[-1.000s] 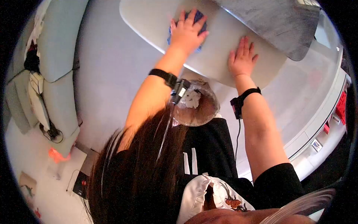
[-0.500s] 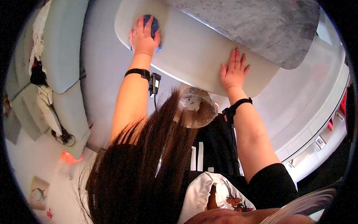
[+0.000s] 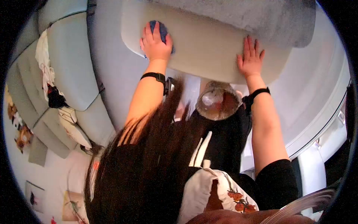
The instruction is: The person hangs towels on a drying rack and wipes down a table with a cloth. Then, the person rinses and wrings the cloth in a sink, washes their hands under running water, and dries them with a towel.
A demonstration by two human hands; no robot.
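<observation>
My left hand (image 3: 156, 47) rests on a blue cloth (image 3: 163, 31) near the left end of a pale, rounded tabletop (image 3: 209, 48). Its fingers lie across the cloth, which shows at both sides of the hand. Flat on the same top, farther right, my right hand (image 3: 250, 61) has its fingers stretched out and holds nothing. Black straps circle both wrists. A grey, stone-patterned upper surface (image 3: 261, 18) lies beyond the pale top, close to my right fingertips.
Below the table edge, by my legs, is a clear rounded thing (image 3: 219, 102) whose kind I cannot tell. A grey-blue sofa (image 3: 72, 63) with white and black fabric (image 3: 46, 63) on it stands at the left. Long hair hangs across the lower view.
The camera view has turned, shifting the table and sofa in the picture. My left hand, still on the cloth, sits slightly farther in from the table's left end. The right hand stays flat.
</observation>
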